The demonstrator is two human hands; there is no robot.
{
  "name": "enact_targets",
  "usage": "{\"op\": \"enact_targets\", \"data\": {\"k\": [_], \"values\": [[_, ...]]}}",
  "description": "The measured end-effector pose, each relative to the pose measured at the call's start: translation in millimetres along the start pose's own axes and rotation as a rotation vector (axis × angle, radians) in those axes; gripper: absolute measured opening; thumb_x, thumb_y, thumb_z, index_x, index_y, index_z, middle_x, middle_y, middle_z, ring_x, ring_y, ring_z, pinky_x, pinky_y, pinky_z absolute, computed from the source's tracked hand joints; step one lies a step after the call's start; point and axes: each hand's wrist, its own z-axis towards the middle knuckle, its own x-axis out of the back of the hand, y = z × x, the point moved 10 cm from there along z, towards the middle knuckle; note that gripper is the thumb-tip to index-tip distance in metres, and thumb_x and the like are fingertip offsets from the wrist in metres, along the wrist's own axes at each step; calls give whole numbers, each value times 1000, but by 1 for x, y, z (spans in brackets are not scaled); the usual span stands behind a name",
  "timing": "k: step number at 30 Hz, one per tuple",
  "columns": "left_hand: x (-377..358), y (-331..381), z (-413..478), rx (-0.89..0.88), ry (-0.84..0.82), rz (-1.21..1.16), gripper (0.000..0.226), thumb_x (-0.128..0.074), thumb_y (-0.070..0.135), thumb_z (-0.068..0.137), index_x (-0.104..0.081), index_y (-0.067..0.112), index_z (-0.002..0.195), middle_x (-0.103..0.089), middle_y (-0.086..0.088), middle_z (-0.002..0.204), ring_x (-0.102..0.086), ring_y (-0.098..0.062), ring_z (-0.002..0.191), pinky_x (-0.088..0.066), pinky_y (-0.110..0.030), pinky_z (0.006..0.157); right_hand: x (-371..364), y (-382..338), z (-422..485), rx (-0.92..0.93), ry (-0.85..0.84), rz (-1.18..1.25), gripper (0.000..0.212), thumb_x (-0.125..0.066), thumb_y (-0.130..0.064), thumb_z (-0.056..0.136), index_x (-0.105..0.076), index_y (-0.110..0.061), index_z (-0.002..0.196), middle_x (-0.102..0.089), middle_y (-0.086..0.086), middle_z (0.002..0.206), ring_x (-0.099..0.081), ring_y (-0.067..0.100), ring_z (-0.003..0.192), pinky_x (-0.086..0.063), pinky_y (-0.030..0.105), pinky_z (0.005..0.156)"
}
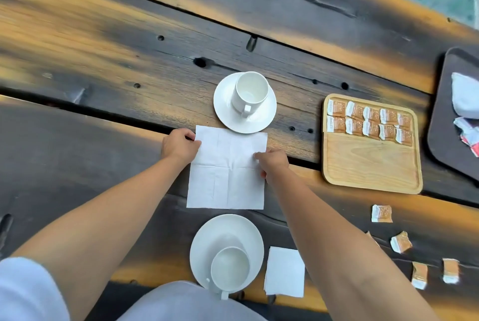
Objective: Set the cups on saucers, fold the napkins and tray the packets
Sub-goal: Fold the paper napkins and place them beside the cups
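Observation:
An unfolded white napkin lies flat on the wooden table between two place settings. My left hand pinches its far left corner. My right hand pinches its right edge near the far corner. A white cup stands on a saucer beyond the napkin. A second cup sits on a saucer near me. A folded napkin lies right of it. The wooden tray holds two rows of orange packets. Several loose packets lie on the table at right.
A dark tray at the far right edge holds a white cloth-like bundle and a red and white wrapper. The table has gaps between its planks and knot holes. Its far edge runs across the top right, with green ground beyond.

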Motion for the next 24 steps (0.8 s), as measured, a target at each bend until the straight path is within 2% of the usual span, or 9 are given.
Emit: {"op": "enact_targets", "data": {"k": [4,8,11,14,17,21,24], "values": [[0,6,-5,-74,-21,-55,5,-72,21,80,-68,23,80,-59,8,61,-60,-20,80,-43,-23,74,0,-2,-2,37,-44,48,36,-68,-8,78,-41,-20,58,-50,2,68,-43,20,59,-33,22,42],[1,9,-16,-121,-44,-90,9,-77,20,78,-69,19,77,-61,7,66,-56,-15,72,-39,-22,71,8,-1,-9,58,-94,63,31,-66,-2,76,-47,-19,58,-55,5,66,-44,20,53,-36,25,46],[3,14,-31,-150,-37,-87,9,-76,18,77,-68,18,74,-63,4,66,-60,-19,73,-43,-25,71,18,3,-16,71,-104,68,28,-66,0,76,-52,-19,61,-61,10,72,-52,21,50,-43,27,48],[8,19,-47,-173,-16,-91,5,-74,16,78,-69,14,79,-70,-5,75,-66,-27,80,-53,-32,79,27,7,-27,95,-125,102,22,-64,0,78,-55,-18,68,-66,11,82,-61,23,54,-47,28,49],[14,25,-66,-206,10,-95,7,-73,15,80,-69,10,83,-73,-9,83,-69,-30,84,-56,-39,84,38,11,-38,117,-150,154,20,-62,0,82,-56,-17,74,-67,10,87,-65,25,60,-50,30,51],[19,29,-95,-260,72,-70,9,-72,17,82,-67,11,78,-73,-6,79,-68,-27,85,-52,-32,83,53,19,-55,140,-206,248,24,-57,1,88,-51,-18,74,-66,8,87,-64,24,60,-53,31,54],[20,25,-111,-258,89,-101,4,-72,14,84,-73,10,84,-75,-5,81,-69,-21,84,-48,-24,81,60,25,-66,145,-227,311,22,-52,3,92,-53,-16,80,-68,7,86,-64,23,61,-55,33,59]]}}
